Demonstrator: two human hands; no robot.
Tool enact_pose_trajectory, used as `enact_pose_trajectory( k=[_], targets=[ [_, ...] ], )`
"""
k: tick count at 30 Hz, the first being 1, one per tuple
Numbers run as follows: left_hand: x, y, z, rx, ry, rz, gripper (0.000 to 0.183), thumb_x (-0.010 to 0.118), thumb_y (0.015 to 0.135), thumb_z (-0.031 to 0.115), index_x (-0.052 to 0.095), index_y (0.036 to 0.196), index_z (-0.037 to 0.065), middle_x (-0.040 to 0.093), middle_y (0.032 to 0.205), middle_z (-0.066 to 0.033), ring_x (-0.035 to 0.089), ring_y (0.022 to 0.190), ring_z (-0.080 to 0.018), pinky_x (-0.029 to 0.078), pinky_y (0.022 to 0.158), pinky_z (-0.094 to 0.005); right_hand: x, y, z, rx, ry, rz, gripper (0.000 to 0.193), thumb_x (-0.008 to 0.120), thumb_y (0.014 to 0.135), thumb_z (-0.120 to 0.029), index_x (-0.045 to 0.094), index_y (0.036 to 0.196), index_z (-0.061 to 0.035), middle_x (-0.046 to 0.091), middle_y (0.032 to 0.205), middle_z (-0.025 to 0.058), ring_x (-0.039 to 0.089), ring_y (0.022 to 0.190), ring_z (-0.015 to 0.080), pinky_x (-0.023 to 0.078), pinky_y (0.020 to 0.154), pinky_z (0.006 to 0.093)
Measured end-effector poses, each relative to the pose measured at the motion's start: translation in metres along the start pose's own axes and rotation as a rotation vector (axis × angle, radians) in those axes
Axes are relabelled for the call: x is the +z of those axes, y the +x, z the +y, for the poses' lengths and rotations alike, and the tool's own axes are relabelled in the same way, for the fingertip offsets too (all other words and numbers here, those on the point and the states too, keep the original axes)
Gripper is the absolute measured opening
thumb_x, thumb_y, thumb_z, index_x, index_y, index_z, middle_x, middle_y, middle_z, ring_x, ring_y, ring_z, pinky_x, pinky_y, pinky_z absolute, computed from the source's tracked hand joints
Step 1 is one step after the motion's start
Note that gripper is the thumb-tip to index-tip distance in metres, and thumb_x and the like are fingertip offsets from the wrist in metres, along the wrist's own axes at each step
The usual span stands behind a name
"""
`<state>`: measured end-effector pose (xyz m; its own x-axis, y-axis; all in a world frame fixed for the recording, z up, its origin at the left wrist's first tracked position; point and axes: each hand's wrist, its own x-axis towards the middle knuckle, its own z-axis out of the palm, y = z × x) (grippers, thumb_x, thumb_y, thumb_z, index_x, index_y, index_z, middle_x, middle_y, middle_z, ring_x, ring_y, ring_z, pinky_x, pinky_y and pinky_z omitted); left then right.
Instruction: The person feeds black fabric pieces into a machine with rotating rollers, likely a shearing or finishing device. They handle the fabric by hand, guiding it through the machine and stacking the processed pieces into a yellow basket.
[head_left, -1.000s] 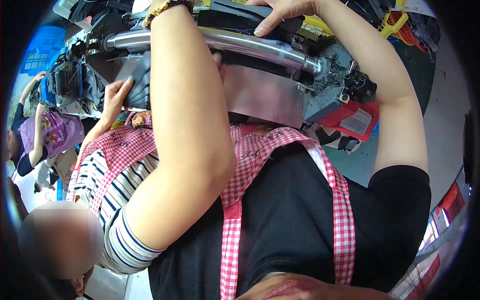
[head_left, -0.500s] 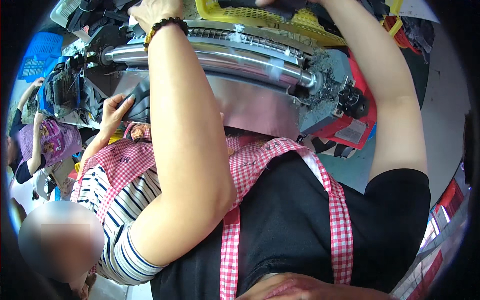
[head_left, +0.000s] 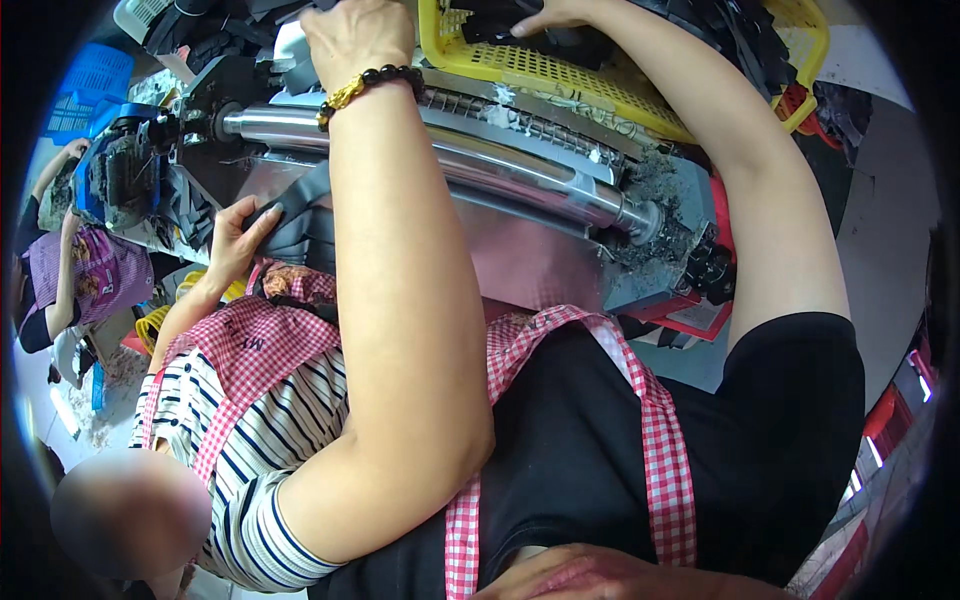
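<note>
Right hand [head_left: 552, 14] nearest black flat pieces [head_left: 482, 27] in yellow perforated basket [head_left: 560, 85], beyond crosswise silver metal roller [head_left: 500, 162]; cannot tell grip. Left hand hidden.

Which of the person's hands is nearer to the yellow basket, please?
Right, as far as can be seen: the right hand is over the yellow basket. The left hand is out of view; the braceleted hand is a co-worker's.

Top of the frame, the right hand [head_left: 556, 14] is over dark pieces [head_left: 565, 45] in that yellow basket [head_left: 570, 88], above a shiny roller [head_left: 520, 165].
</note>
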<state>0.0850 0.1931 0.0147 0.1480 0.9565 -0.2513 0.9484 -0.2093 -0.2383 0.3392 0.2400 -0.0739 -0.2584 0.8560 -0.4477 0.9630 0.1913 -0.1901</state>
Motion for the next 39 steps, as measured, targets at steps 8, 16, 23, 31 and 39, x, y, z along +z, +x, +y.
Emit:
enact_pose_trajectory(
  k=[8,16,23,31,39],
  targets=[
    [0.055,0.022,0.019,-0.128,-0.041,-0.214,0.031,0.053,0.106,0.019,0.071,0.131,0.018,0.069,0.134,-0.0023,0.066,0.125,-0.0232,0.060,0.094,-0.0379,-0.020,-0.011,0.009,-0.088,0.229,0.078,0.041,0.065,0.099,-0.032,0.066,0.127,-0.0027,0.067,0.123,0.0219,0.063,0.117,0.0362,0.050,0.096,0.0484],
    [0.034,-0.108,0.012,-0.144,-1.380,0.326,0.020,0.061,0.102,0.018,0.072,0.110,0.002,0.070,0.106,-0.0076,0.066,0.101,-0.0218,0.055,0.081,-0.0308,-0.066,-0.093,-0.014,-0.286,0.226,0.400,0.034,0.063,0.095,-0.016,0.068,0.127,-0.0058,0.070,0.125,0.0151,0.065,0.118,0.0304,0.050,0.106,0.0482],
    [0.167,-0.346,-0.018,-0.087,-1.597,-0.009,0.013,0.067,0.102,0.011,0.066,0.104,-0.002,0.062,0.086,0.0028,0.057,0.076,-0.0073,0.047,0.071,-0.0220,-0.059,-0.395,-0.048,-0.411,0.945,0.405,0.028,0.060,0.101,-0.017,0.069,0.122,0.0008,0.074,0.111,0.0165,0.070,0.090,0.0219,0.059,0.081,0.0350],
    [0.266,-0.322,0.014,0.096,-1.124,0.224,0.023,0.076,0.090,0.014,0.073,0.111,0.005,0.071,0.102,-0.0085,0.068,0.088,-0.0200,0.054,0.075,-0.0318,0.236,-0.425,-0.148,0.025,1.517,-0.339,0.034,0.055,0.107,-0.024,0.063,0.129,0.0004,0.072,0.102,0.0061,0.067,0.080,0.0097,0.053,0.070,0.0245],
    [0.267,-0.340,0.038,0.187,-1.149,0.111,0.025,0.080,0.085,0.011,0.073,0.109,0.006,0.068,0.094,-0.0094,0.066,0.079,-0.0196,0.054,0.073,-0.0328,0.330,-0.334,-0.196,0.496,1.356,0.032,0.027,0.069,0.095,-0.030,0.075,0.090,-0.0037,0.075,0.073,0.0066,0.073,0.063,0.0154,0.059,0.063,0.0339]
  ],
)
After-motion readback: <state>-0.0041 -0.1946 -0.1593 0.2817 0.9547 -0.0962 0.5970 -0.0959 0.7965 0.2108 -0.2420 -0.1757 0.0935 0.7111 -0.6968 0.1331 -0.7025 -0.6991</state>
